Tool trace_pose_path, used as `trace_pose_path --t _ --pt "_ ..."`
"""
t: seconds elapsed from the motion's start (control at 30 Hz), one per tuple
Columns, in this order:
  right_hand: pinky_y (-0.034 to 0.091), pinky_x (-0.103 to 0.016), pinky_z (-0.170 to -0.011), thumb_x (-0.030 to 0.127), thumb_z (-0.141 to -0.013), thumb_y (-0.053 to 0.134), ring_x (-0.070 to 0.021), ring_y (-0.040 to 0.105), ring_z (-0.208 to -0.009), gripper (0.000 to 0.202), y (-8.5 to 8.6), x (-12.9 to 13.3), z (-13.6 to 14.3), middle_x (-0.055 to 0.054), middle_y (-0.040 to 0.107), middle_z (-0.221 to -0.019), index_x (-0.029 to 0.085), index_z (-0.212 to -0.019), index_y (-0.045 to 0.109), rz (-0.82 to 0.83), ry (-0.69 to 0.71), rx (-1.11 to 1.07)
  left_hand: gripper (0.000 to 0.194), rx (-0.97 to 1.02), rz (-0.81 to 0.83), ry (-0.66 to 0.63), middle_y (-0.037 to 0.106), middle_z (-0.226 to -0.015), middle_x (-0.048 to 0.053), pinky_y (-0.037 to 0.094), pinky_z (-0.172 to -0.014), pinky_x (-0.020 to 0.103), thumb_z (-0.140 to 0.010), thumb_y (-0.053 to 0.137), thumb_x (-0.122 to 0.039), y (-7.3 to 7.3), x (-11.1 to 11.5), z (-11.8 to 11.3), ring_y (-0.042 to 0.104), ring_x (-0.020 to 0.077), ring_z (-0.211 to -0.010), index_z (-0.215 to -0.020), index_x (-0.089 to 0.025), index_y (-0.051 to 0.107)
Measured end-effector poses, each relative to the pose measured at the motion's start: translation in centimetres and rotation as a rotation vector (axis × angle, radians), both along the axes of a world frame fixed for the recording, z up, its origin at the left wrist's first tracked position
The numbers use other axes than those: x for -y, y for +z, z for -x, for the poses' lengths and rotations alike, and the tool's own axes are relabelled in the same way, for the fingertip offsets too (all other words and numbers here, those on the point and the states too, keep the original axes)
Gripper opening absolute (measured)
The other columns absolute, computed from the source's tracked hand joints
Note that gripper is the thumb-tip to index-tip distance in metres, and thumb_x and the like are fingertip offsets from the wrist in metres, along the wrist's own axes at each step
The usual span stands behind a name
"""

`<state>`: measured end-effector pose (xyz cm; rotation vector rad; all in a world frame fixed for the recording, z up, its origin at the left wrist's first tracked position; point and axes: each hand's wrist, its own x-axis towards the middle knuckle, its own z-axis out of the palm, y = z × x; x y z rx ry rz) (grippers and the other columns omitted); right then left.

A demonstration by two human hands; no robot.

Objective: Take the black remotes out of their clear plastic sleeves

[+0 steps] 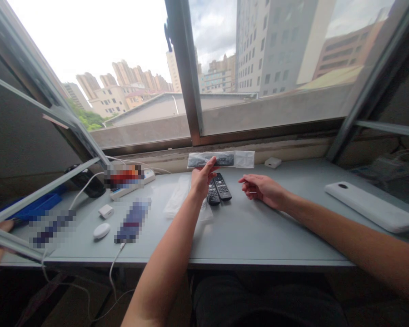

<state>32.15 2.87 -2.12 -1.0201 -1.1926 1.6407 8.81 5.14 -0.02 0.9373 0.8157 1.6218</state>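
My left hand (202, 178) is raised above the table and grips a black remote control in a clear plastic bag (243, 160), thumb across its front. The remote lies sideways in the bag, whose right end is flat. Two black remote controls (222, 186) lie side by side on the table just below this hand, one partly hidden by it. Under my left forearm a stack of clear plastic bags (177, 200) is partly covered. To the right of the remotes, my right hand (261, 190) is low over the table, fingers loosely curled and nothing visible in them.
White chargers (106, 211), a white oval object (101, 231), a blurred-out phone (132, 222) and a power strip (122, 193) with cables are at left. A long white device (371, 206) lies right. A small white box (272, 162) stands by the window. Another person's hand (5, 226) shows far left.
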Motion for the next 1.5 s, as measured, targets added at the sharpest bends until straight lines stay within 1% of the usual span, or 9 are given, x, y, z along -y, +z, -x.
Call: trace_pose_path --t 0.17,0.43,0.57,0.7,0.87,1.03,1.2,1.37,1.5 --pt "0.054 -0.024 -0.055 0.021 -0.105 0.058 -0.0168 0.067 -0.067 0.02 0.5 0.2 0.1 -0.011 0.075 -0.089 0.015 -0.104 0.077 0.051 -0.031 -0.035 0.047 0.009 0.016 -0.127 0.066 -0.083 -0.002 0.033 -0.045 0.019 -0.071 0.102 -0.044 0.1 0.4 0.0 0.045 0.0031 -0.055 -0.092 -0.017 0.07" --pt "0.056 -0.026 -0.059 0.018 -0.097 0.062 -0.018 0.069 -0.072 0.018 -0.2 -0.3 -0.4 -0.01 0.077 -0.091 0.018 -0.108 0.077 0.062 0.041 -0.089 0.053 0.055 0.002 -0.343 0.077 -0.119 0.005 0.051 -0.069 0.021 -0.074 0.098 -0.029 0.6 1.8 -0.1 0.063 0.0071 -0.075 -0.121 -0.022 0.074" --pt "0.056 -0.026 -0.06 0.026 -0.103 0.061 -0.0188 0.069 -0.073 0.018 -0.4 -0.6 -0.6 -0.01 0.077 -0.092 0.019 -0.108 0.077 0.056 0.055 -0.109 0.055 0.087 -0.03 -0.393 0.075 -0.109 0.002 0.049 -0.066 0.019 -0.077 0.096 -0.027 0.4 1.8 0.2 0.063 0.0071 -0.076 -0.129 -0.025 0.076" --pt "0.056 -0.027 -0.056 0.047 -0.111 0.056 -0.0202 0.067 -0.07 0.031 -0.3 -0.7 -0.7 -0.011 0.077 -0.092 0.022 -0.101 0.072 0.026 0.022 -0.105 0.056 0.052 0.001 -0.377 0.071 -0.102 0.001 0.048 -0.061 0.021 -0.08 0.094 -0.038 0.5 1.7 0.4 0.058 0.0068 -0.067 -0.132 -0.027 0.075" --pt "0.057 -0.028 -0.055 0.051 -0.116 0.038 -0.0214 0.068 -0.072 0.049 0.5 -0.3 -0.3 -0.012 0.075 -0.091 0.019 -0.103 0.072 0.014 -0.048 -0.107 0.051 0.099 0.065 -0.369 0.074 -0.103 0.006 0.048 -0.06 0.024 -0.087 0.088 -0.049 0.4 1.2 0.4 0.057 0.009 -0.065 -0.128 -0.022 0.076" --pt "0.061 -0.03 -0.063 0.06 -0.114 0.039 -0.0265 0.075 -0.093 0.053 1.4 0.7 0.2 -0.016 0.078 -0.122 0.02 -0.114 0.074 -0.059 0.008 -0.119 0.039 0.127 0.162 -0.34 0.078 -0.113 0.012 0.06 -0.074 0.028 -0.086 0.09 -0.049 0.3 0.6 0.4 0.07 0.0152 -0.08 -0.107 -0.019 0.076" --pt "0.063 -0.031 -0.068 0.054 -0.109 0.06 -0.0266 0.076 -0.1 0.043 1.1 0.9 0.2 -0.012 0.077 -0.129 0.025 -0.138 0.072 -0.224 -0.005 -0.064 0.014 0.187 0.194 -0.36 0.077 -0.091 0.007 0.064 -0.094 0.028 -0.09 0.085 -0.025 0.4 0.9 0.5 0.075 0.0143 -0.083 -0.09 -0.016 0.074" --pt "0.062 -0.028 -0.064 0.038 -0.096 0.082 -0.025 0.077 -0.094 0.028 0.4 0.6 0.2 -0.014 0.08 -0.119 0.021 -0.118 0.075 -0.233 -0.065 0.051 0.015 0.195 0.221 -0.329 0.076 -0.089 0.007 0.062 -0.101 0.028 -0.09 0.071 -0.002 0.3 1.0 0.2 0.077 0.0145 -0.089 -0.08 -0.013 0.069" --pt "0.062 -0.029 -0.063 0.038 -0.097 0.08 -0.0244 0.077 -0.086 0.025 0.2 0.5 0.2 -0.016 0.082 -0.109 0.017 -0.11 0.077 -0.211 -0.059 0.091 0.013 0.108 0.215 -0.276 0.075 -0.09 0.007 0.062 -0.092 0.029 -0.088 0.082 -0.009 0.1 0.8 0.1 0.076 0.0147 -0.082 -0.089 -0.013 0.07"
